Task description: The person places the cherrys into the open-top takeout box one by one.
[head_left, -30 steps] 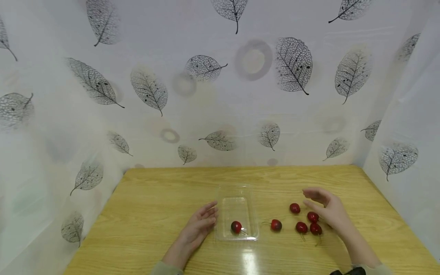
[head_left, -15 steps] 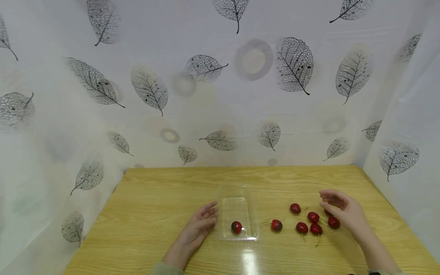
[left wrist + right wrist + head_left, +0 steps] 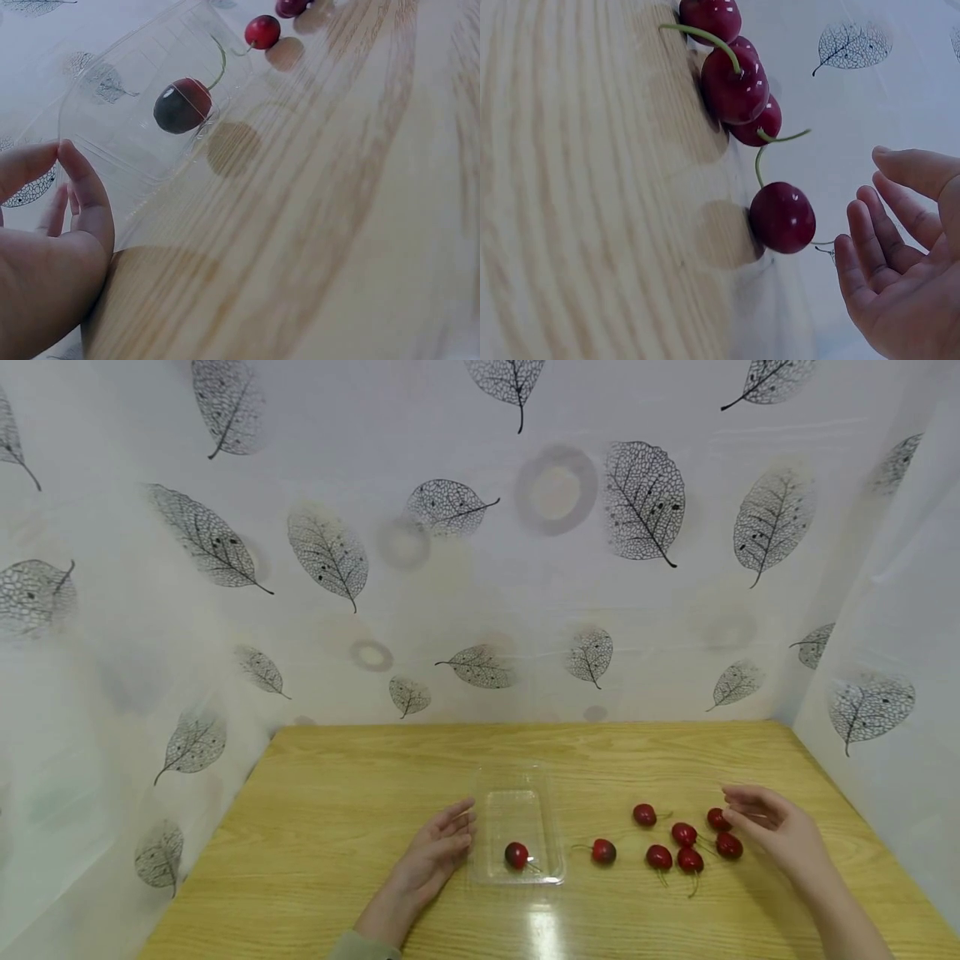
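A clear plastic box (image 3: 555,827) stands mid-table with one dark red cherry (image 3: 516,856) inside, its stem showing. My left hand (image 3: 438,852) is at the box's left wall, fingers extended; in the left wrist view its fingertips overlap the box edge. Right of the box lies a single cherry (image 3: 603,852), and farther right a loose group of several cherries (image 3: 683,835) with green stems. At that group's right end, my right hand (image 3: 780,831) hovers with fingers loosely bent and holding nothing. Its thumb is close to the rearmost right cherry (image 3: 718,819), which it partly covers in the head view.
The wood-grain table (image 3: 360,768) is enclosed at the back and both sides by a pale sheet (image 3: 525,585) printed with leaves. The sheet meets the table's far edge.
My right hand has moved right across the cherry group, uncovering two cherries at its right end. The left hand, the box and the cherries have stayed where they were.
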Demonstrator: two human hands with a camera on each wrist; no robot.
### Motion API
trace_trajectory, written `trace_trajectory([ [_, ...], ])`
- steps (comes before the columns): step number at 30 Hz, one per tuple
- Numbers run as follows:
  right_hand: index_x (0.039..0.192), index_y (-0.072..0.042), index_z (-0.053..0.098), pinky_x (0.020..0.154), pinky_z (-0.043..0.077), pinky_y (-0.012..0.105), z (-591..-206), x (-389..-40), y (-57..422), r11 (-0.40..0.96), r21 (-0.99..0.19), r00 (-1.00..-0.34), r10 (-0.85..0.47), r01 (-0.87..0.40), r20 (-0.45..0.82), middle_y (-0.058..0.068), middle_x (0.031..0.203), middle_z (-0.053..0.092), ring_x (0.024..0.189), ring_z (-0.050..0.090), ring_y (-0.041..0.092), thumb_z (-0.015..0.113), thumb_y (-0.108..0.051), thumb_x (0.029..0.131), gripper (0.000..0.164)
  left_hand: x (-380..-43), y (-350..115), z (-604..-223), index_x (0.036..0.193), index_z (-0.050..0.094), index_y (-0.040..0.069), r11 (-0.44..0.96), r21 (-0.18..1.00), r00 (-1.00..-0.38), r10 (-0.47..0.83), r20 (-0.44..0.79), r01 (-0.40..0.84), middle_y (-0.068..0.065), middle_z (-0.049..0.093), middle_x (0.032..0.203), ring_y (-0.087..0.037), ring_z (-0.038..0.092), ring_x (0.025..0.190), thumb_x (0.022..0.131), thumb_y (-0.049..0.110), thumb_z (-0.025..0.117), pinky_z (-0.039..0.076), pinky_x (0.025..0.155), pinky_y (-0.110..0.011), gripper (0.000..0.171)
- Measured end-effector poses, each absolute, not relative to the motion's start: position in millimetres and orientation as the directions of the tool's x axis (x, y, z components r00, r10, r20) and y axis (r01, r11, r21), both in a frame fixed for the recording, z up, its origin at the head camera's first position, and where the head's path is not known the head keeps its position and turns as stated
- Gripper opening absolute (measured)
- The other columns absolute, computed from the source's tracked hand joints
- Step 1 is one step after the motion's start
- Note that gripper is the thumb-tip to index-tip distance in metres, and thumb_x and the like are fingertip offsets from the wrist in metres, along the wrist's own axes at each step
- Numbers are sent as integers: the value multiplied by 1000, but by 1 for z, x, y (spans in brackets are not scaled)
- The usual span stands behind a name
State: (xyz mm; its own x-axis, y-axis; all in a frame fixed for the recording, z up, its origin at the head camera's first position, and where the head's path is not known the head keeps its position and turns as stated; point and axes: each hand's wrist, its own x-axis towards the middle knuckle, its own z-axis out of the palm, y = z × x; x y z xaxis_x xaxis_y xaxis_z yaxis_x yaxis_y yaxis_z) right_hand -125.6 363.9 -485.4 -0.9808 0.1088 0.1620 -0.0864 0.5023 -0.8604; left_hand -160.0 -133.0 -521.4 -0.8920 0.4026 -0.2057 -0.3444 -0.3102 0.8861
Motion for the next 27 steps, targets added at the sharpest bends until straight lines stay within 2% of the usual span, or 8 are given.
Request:
trace_trajectory([
  [4, 129, 0, 69, 81, 47, 0, -488, -124, 370, 524, -850, -981, 127, -61, 149, -40, 105, 64, 94, 59, -20, 73, -9, 100, 31, -160, -133, -522, 162, 31, -3, -314, 884, -891, 406, -204, -345, 2, 54, 132, -5, 57, 115, 102, -6, 55, 53, 94, -19, 65],
  [9, 132, 9, 64, 79, 46, 0, -494, -124, 375, 570, -822, -983, 147, -6, 108, -44, 103, 60, 92, 56, -22, 74, -15, 101, 41, -160, -132, -521, 162, 33, -2, -316, 881, -891, 403, -210, -351, 3, 55, 131, -5, 58, 115, 103, -6, 55, 53, 93, -19, 64],
  [18, 133, 13, 61, 79, 46, 1, -506, -126, 384, 561, -827, -991, 123, 33, 44, -41, 101, 63, 90, 61, -19, 73, -17, 102, 45, -160, -133, -521, 162, 31, -3, -313, 883, -893, 398, -212, -349, 2, 55, 132, -5, 57, 115, 103, -6, 54, 53, 93, -19, 64],
  [27, 137, 11, 61, 79, 41, 0, -508, -128, 388, 540, -836, -991, 131, 99, -33, -41, 100, 63, 92, 60, -21, 72, -23, 103, 50, -161, -133, -523, 162, 33, -2, -317, 880, -892, 399, -214, -353, 2, 55, 131, -5, 57, 114, 103, -6, 55, 53, 93, -19, 63],
])
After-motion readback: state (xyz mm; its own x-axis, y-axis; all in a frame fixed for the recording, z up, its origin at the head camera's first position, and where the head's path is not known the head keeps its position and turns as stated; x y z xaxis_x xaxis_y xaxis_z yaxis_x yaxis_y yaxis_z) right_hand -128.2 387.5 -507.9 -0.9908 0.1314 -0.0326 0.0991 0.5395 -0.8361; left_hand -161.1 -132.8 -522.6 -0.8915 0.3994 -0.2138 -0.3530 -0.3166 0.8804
